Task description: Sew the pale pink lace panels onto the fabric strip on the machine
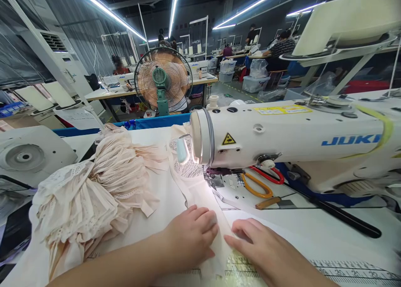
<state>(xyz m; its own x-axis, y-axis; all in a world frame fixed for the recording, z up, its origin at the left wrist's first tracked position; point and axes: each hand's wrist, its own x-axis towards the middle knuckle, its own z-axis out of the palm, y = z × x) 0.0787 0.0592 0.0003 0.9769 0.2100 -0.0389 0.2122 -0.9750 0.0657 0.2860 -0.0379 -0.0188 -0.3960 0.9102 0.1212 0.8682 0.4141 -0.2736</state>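
1. The pale cloth piece (203, 199) lies lengthwise on the white tabletop (313, 230), in the middle of the scene; its far part, a lace panel (187, 170), sits beside and partly behind the head of the JUKI sewing machine (282, 128), in bright light.
2. The left hand (194, 237) rests on the near stretch of this cloth with its fingers bent and close together; whether its grip pinches a fold, I cannot tell.
3. The right hand (260, 245) is at the cloth's right edge, its grip slightly spread between thumb and forefinger; I cannot tell whether the fingertips take hold of the fabric.
4. To the left, a heap of similar cream pieces (119, 166), ruffled and lace-edged, spreads across the tabletop, apart from the piece under the hands.
5. Under the machine's arm lie a red handle (281, 176), an orange handle (270, 191) and a short wooden handle (267, 203); a long black bar (347, 218) slants towards the near right.
6. A printed measuring scale (347, 273) runs along the near edge on the right.
7. Beyond the tabletop stands a green-motored fan (161, 80); at far right a co-worker in a striped top (283, 49) sits among other workstations.
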